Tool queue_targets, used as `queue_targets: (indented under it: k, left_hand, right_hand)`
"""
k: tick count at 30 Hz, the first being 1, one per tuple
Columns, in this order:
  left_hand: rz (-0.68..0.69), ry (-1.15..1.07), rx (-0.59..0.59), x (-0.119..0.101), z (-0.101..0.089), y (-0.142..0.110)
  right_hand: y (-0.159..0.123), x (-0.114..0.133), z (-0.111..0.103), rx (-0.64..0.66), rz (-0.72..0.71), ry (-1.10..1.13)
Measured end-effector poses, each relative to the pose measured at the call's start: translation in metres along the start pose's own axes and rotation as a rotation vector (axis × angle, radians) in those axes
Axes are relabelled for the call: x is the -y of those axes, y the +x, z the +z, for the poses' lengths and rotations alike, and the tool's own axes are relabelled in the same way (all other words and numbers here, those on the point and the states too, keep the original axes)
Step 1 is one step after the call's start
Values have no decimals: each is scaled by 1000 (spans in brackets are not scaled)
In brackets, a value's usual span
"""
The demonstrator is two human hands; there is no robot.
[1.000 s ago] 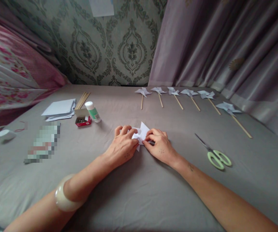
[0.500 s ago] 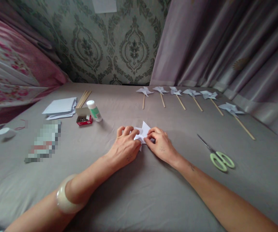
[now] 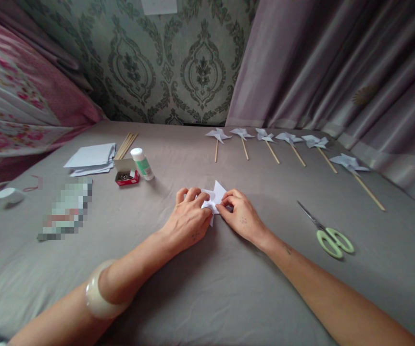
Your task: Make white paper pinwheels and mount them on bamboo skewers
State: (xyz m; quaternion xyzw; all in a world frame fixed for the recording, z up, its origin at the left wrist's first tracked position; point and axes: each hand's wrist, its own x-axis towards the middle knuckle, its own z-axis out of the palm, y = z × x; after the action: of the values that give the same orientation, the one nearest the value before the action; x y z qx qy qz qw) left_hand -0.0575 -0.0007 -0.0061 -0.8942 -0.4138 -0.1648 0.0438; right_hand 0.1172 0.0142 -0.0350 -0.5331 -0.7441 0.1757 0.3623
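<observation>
Between my two hands is a white paper pinwheel [image 3: 219, 192], its pointed blades partly folded and no stick visible on it. My left hand [image 3: 189, 214] is closed on its left side, thumb and fingers pressing the paper near the middle. On the other side my right hand [image 3: 241, 214] pinches the paper's right part between thumb and fingers. The fingers hide much of the pinwheel's centre and lower edge. Green-handled scissors [image 3: 324, 233] lie to the right of my right hand, apart from it.
Several finished pinwheels on sticks [image 3: 265, 136] line the back right of the grey sheet [image 3: 207, 293]. At back left are folded white papers [image 3: 92, 157], wooden sticks [image 3: 127, 145], a red box of small metal pieces [image 3: 127, 179] and a glue stick [image 3: 142, 164]. A blurred packet [image 3: 66, 206] lies left.
The view has shifted slightly, so everything on the sheet sits a little differently in the picture. Both hands keep their hold on the paper pinwheel, with hardly any finger movement.
</observation>
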Motion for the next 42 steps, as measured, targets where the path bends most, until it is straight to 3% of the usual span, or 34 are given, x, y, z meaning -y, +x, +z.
queue_targets:
  k: [42]
  left_hand:
    - [-22, 13, 59, -5, 0, 3]
  right_hand:
    - [3, 0, 1, 52, 83, 7]
